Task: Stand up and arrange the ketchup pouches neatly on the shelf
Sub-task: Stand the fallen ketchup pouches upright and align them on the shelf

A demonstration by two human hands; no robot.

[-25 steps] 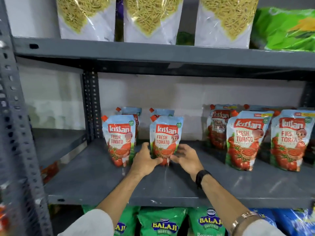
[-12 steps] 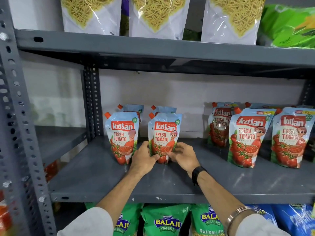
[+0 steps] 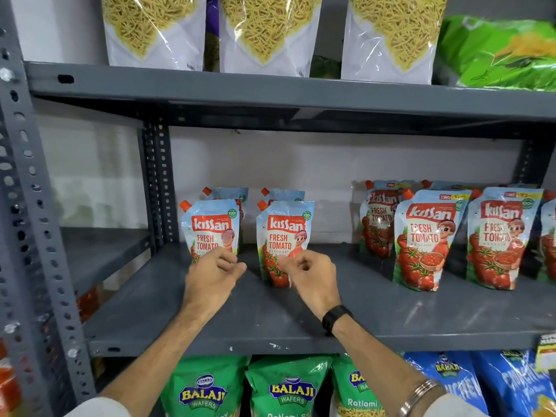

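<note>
Several blue and red ketchup pouches stand upright on the grey middle shelf (image 3: 301,320). Two small ones stand in front, the left small pouch (image 3: 210,227) and the middle small pouch (image 3: 284,236), each with another pouch behind it. Larger pouches (image 3: 427,236) stand in a group at the right. My left hand (image 3: 212,278) hovers in front of the left small pouch's base, fingers loosely curled, holding nothing. My right hand (image 3: 310,276) is just in front of the middle small pouch's lower right corner, fingers curled, with nothing in them.
The shelf above (image 3: 270,91) carries white bags of yellow noodle snack (image 3: 264,28) and a green bag (image 3: 499,52). Green wafer bags (image 3: 288,389) and blue bags (image 3: 451,383) fill the level below. A perforated grey upright (image 3: 27,206) stands at the left, another post (image 3: 158,188) behind.
Both hands have let go of the middle small pouch and drawn back a little. My left hand has shifted left, in front of the left small pouch.
</note>
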